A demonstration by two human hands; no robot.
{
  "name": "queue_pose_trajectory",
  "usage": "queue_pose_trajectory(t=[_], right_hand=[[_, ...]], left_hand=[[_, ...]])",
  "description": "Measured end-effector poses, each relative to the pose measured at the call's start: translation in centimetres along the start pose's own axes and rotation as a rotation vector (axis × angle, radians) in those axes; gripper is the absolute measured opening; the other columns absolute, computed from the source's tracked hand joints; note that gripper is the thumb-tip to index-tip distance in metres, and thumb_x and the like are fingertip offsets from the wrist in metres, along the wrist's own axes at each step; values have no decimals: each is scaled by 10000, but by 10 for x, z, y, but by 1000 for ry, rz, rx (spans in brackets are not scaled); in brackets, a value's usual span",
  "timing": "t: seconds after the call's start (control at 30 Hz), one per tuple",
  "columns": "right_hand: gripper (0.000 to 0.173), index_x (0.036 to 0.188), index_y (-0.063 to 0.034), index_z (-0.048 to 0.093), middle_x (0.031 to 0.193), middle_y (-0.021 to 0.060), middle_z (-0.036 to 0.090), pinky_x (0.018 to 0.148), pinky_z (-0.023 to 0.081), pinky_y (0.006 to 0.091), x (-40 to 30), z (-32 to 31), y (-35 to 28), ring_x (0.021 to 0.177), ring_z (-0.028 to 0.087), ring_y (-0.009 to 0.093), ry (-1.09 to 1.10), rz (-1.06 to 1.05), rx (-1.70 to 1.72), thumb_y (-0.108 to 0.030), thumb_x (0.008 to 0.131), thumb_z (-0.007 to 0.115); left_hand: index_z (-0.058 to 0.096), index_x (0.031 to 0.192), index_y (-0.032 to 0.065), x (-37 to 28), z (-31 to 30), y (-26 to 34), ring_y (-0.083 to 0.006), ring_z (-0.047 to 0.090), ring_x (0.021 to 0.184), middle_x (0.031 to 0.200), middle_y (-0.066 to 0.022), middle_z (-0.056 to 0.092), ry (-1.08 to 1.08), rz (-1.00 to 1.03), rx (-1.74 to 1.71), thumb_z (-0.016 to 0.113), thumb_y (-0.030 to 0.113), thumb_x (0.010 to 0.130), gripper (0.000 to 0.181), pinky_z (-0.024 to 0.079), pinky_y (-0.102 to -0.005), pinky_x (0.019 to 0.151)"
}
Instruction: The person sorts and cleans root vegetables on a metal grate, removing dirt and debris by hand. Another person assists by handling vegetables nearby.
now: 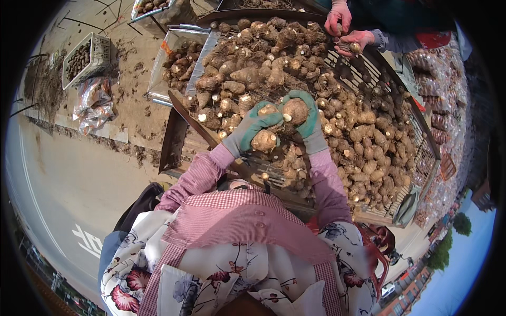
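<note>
Both my hands wear grey gloves with green coated palms, side by side above the sorting table. Taro corms, brown and rough with pale cut ends, fill my left hand [253,127]: one corm [264,141] sits low in the palm and another [268,110] shows between the fingers. Curled around a larger round taro corm [295,111] is my right hand [310,118]. That corm's pale cut spot faces my left hand. Beneath and around my hands spreads a heap of taro [253,73] on the slatted table.
A wooden board [197,122] slants across the table's left side. At left stand a bag-lined frame of taro [182,67] and a white crate [97,51]. Another person's hands [352,41] hold small corms at the far side. Bagged taro [438,91] lines the right.
</note>
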State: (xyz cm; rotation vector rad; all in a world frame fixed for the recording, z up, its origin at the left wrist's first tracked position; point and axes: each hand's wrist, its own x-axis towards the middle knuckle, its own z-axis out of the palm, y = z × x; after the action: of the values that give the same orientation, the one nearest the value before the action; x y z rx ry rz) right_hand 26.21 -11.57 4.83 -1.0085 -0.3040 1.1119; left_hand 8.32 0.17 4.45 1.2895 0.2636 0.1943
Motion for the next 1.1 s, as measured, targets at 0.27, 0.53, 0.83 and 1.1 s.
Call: queue_pose_trajectory(t=[0.27, 0.53, 0.83, 1.1], right_hand=[[275, 1215, -22, 510, 1188, 64, 520, 967, 467, 281, 145, -34, -33, 1067, 549, 154, 449, -656, -311, 15, 943, 534], [590, 1421, -48, 357, 1455, 181, 366, 1143, 239, 458, 163, -43, -5, 1371, 303, 374, 382, -824, -1676, -215, 906, 591], [675, 1412, 21, 376, 1366, 156, 490, 1055, 407, 373, -7, 15, 0, 1279, 477, 249, 222, -502, -593, -497, 984, 438], [521, 1354, -66, 459, 1301, 89, 515, 939, 505, 357, -118, 58, 69, 1184, 528, 225, 224, -164, -501, -387, 947, 521]], left_hand=[[499, 1323, 121, -36, -40, -37, -243, 707, 780, 1130, -51, 644, 345, -452, -1089, 528, 304, 987, 385, 622, -358, 580], [553, 1261, 125, -52, -54, -43, -231, 697, 829, 1122, -49, 657, 560, -368, -1073, 558, 295, 970, 337, 618, -370, 643], [483, 1321, 63, -45, -36, -27, -249, 710, 776, 1077, -103, 674, 328, -333, -919, 517, 365, 983, 455, 628, -373, 635], [492, 1267, -24, -58, 3, -22, -224, 683, 871, 1155, -142, 638, -34, -647, -804, 509, 372, 988, 485, 581, -318, 723]])
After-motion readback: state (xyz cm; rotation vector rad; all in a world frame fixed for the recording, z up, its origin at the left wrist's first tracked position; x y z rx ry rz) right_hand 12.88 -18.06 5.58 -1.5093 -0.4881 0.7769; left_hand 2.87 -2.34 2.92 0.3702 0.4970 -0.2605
